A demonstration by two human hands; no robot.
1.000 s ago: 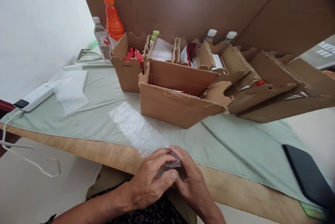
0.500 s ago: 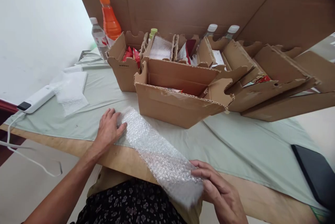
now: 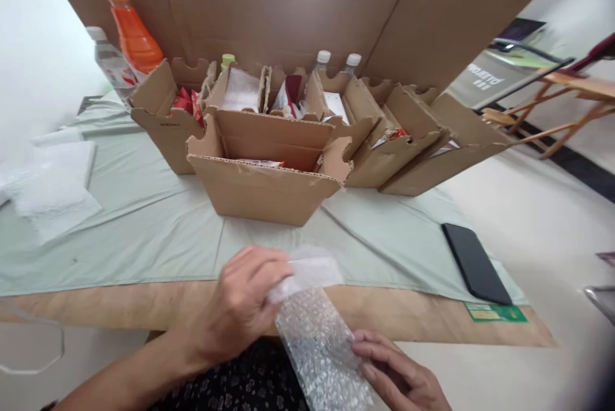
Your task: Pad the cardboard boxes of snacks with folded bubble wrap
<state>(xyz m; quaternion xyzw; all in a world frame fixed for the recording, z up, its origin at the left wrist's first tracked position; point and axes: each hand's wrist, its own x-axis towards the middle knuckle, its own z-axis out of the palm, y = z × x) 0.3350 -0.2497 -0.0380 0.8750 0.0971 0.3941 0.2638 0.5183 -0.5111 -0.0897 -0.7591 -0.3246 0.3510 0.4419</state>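
Observation:
A strip of clear bubble wrap (image 3: 319, 344) hangs over the table's near edge toward my lap, its top end bent over. Fingers of my left hand (image 3: 247, 292) are closed on that top end, where a whitish flap (image 3: 314, 270) sticks out to the right. At the strip's right edge, my right hand (image 3: 396, 369) has its fingertips on the wrap, lower down than the left. Just beyond the hands, an open cardboard box (image 3: 264, 196) stands on the green cloth with some packets inside, mostly hidden by its front wall.
Several cardboard bins (image 3: 163, 136) with packets line the back, before a tall cardboard panel (image 3: 288, 8). An orange bottle (image 3: 134, 36) and a clear bottle (image 3: 113, 62) stand at left. More bubble wrap (image 3: 57, 187) lies left; a black phone (image 3: 475, 264) lies right.
My left hand has moved right and toward me, from lying on the wrap's far end to gripping it and bending it over. The view has turned to the right.

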